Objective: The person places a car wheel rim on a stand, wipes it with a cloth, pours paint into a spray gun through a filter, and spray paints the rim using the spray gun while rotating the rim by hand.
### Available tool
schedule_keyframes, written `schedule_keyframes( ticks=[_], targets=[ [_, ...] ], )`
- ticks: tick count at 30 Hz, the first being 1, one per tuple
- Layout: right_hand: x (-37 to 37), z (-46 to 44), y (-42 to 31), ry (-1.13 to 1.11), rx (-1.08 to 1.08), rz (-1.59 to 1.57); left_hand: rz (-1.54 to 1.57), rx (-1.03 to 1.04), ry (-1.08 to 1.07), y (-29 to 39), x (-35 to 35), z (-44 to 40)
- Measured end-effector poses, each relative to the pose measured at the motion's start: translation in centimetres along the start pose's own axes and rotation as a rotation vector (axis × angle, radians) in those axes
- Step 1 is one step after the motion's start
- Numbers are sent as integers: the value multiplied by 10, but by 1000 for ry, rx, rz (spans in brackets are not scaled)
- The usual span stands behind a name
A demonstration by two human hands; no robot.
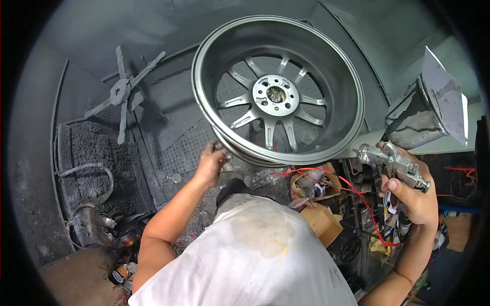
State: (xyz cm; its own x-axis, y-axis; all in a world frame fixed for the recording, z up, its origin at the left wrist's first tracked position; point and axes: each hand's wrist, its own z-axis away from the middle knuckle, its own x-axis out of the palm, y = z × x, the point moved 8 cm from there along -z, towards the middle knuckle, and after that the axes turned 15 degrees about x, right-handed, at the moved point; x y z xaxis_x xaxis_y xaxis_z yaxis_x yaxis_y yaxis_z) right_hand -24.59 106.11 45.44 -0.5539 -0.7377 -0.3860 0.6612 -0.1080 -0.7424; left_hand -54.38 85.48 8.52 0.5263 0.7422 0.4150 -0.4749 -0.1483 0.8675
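A grey multi-spoke wheel rim (276, 95) fills the upper middle, its hollow side facing up. At its lower left edge is my left hand (214, 162), fingers curled by the rim's outer side; whether they grip it is hard to make out. My right hand (411, 191) is wrapped round a metal spray gun (393, 163), right of the rim. The gun's nozzle points left, towards the rim's lower right side. On top of the gun sits a paint-stained cup (418, 115) with a white sheet (446, 92) over it.
A coated star-shaped stand (120, 92) is at the upper left. A red hose (365, 204) runs below the gun. Cardboard boxes (322, 223) and a cluttered rack (357, 245) stand lower right. Rough dark matting (94, 158) and a curved pipe are at left.
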Motion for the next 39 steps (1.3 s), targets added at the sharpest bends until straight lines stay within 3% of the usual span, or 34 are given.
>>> schedule_keyframes(
  ticks=[2, 4, 8, 12, 14, 16, 19, 20, 22, 24, 26, 33, 38, 39],
  targets=[
    [1, -3, 5, -23, -61, 16, 5, -16, 14, 19, 6, 4],
    [-10, -6, 12, 147, 3, 26, -30, -149, -98, 8, 22, 16],
    [-19, -11, 19, 301, 22, 124, -24, -166, -60, -5, 58, 52],
    [-13, -6, 19, 259, 85, 138, -70, -279, -201, -68, 63, 68],
    [6, -2, 9, 86, 18, 51, -318, -172, -524, -74, 78, 72],
    [8, 0, 3, 54, -22, 33, -371, -272, -601, -77, 73, 81],
    [11, 2, 4, -13, 26, 11, -155, -433, -462, -67, 68, 82],
    [5, 1, 7, 73, 34, 44, -155, -433, -463, -65, 65, 80],
    [0, -3, 15, 159, 42, 75, 19, -357, -151, -56, 42, 66],
    [-9, -5, 18, 281, -52, 131, 37, -326, -91, -49, 32, 58],
    [-8, -2, 22, 215, 40, 93, 145, -197, 11, -30, 26, 47],
    [26, 12, 12, -109, 84, 7, 156, -132, 88, -24, 4, 27],
    [15, 8, 27, 11, 81, 121, 86, -160, 24, -24, 14, 32],
    [2, 9, 37, 154, 92, 155, 88, -158, 26, -26, 17, 36]
  ],
)
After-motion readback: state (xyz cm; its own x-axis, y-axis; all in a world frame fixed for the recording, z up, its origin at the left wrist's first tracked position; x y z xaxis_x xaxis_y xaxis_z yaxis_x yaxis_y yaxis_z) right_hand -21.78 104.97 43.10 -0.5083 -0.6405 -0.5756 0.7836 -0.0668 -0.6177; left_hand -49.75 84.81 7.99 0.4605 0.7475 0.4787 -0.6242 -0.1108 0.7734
